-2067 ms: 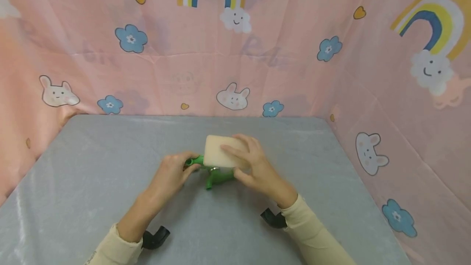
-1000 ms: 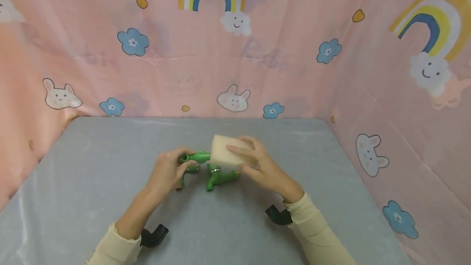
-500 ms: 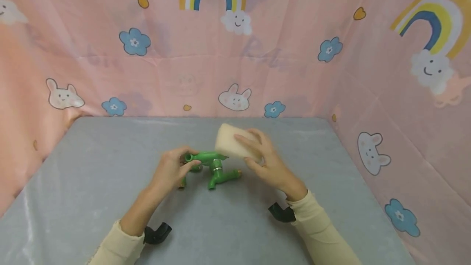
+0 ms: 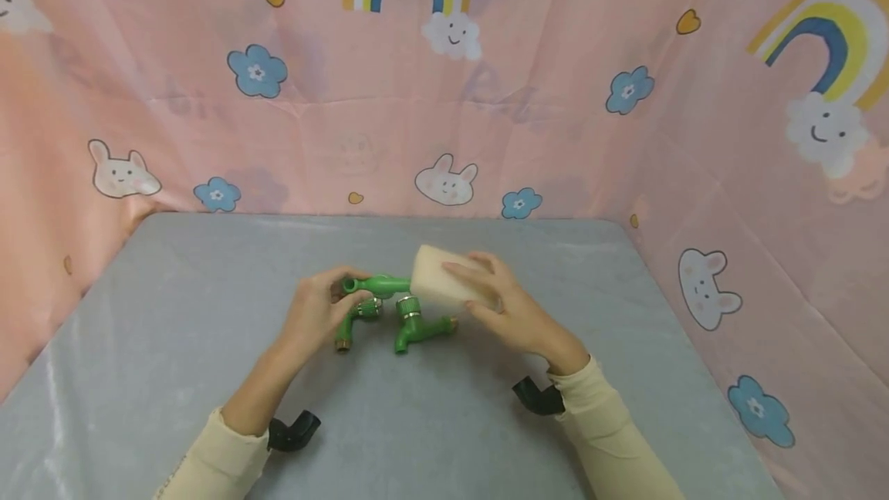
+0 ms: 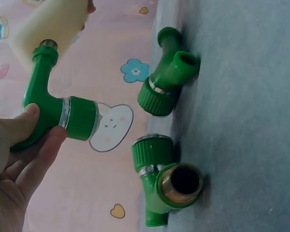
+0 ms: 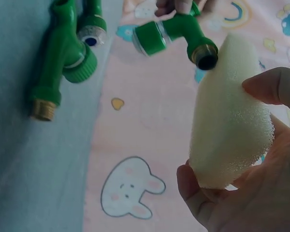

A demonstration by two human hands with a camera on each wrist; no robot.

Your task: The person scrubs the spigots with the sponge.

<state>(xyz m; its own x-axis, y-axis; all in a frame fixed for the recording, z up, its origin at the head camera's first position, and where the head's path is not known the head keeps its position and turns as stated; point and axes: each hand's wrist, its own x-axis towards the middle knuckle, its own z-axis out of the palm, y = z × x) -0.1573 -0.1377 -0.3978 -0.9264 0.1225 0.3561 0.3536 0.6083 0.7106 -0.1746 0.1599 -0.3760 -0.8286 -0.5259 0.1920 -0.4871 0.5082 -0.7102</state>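
Note:
My left hand [image 4: 321,309] grips a green plastic tap [image 5: 42,106] by its spout end, held up off the table. The tap's threaded brass end [image 6: 204,56] points toward the sponge. A cream-coloured sponge [image 4: 436,276] is pinched between the thumb and fingers of my right hand [image 4: 521,313]. In the right wrist view the sponge's edge lies right by the tap's threaded end; whether they touch I cannot tell. Two more green taps lie on the table below: one on the left [image 4: 345,330], partly behind my left hand, and one on the right [image 4: 420,330].
A grey cloth-covered table [image 4: 417,423] spreads under both hands. Pink printed curtains [image 4: 542,137] stand behind it and along the sides. Black curved pieces [image 4: 295,431] are attached near both wrists.
The sponge has shifted right along the held tap, lifted off its end half a second ago, then come back down against or near it. The left hand still holds the tap, slightly raised.

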